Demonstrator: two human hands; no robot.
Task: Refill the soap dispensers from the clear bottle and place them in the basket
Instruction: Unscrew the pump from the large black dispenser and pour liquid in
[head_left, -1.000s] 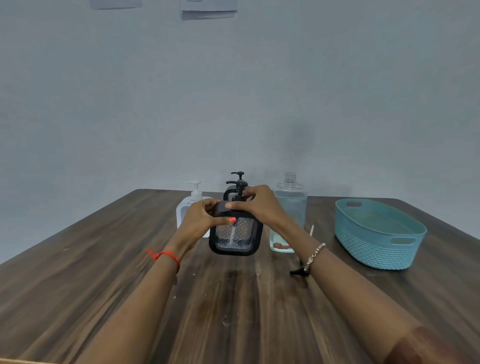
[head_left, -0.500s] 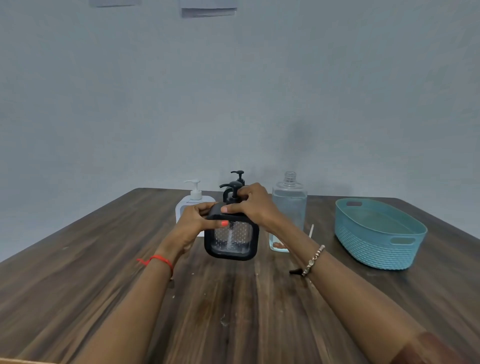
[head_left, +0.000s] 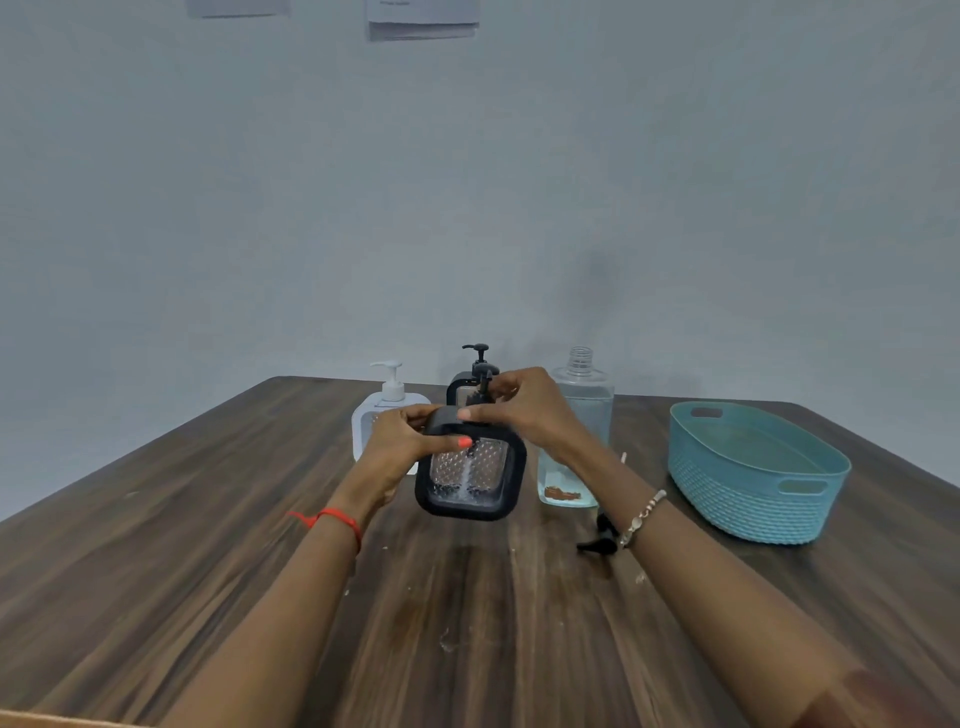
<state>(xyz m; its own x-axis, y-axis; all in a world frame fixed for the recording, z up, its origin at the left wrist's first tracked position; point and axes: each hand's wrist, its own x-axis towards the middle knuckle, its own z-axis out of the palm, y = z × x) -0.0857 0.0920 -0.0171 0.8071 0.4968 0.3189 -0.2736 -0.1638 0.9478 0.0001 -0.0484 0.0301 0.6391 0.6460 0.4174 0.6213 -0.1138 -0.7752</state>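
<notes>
Head view: hands (head_left: 467, 421) have lifted black dispenser (head_left: 470, 475) slightly higher.

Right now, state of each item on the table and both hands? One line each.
Black dispenser: held above the table, tilted, pump on.
Left hand: gripping its body.
Right hand: on its pump head.
Second black dispenser: upright, pump on.
White dispenser: upright, pump on.
Clear bottle: upright, uncapped.
Basket: empty, upright.
Loose black pump: lying on table.
</notes>
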